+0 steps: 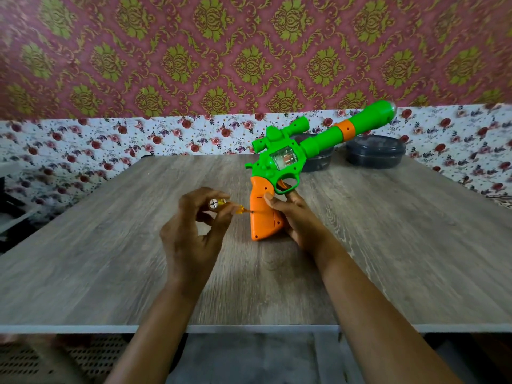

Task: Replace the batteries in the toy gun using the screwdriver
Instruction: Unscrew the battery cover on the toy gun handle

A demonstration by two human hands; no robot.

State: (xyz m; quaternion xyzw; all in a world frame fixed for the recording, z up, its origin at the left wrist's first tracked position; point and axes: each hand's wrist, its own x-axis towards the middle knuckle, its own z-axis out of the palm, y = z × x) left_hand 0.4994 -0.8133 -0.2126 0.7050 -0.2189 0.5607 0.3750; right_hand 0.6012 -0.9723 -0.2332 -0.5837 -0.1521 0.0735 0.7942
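L hand (191, 234): pinching screwdriver (227, 205), tip at grip screw
R hand (293, 214): clasps gun (288, 159) grip, upright on table (110, 259)

The left hand (191, 231) pinched the screwdriver (224, 204) at its fingertips; the right hand (297, 217), just beside it, gripped the toy gun (263, 217).

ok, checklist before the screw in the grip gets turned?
1. Screwdriver pinched in left hand: ok.
2. Tip touching the orange grip of the toy gun: ok.
3. Tip seated in the screw head: cannot tell, too small.
4. Right hand holding the grip, thumb on its side: ok.
5. Fresh batteries in sight: not ok, none visible; two dark containers behind the gun are lidded.
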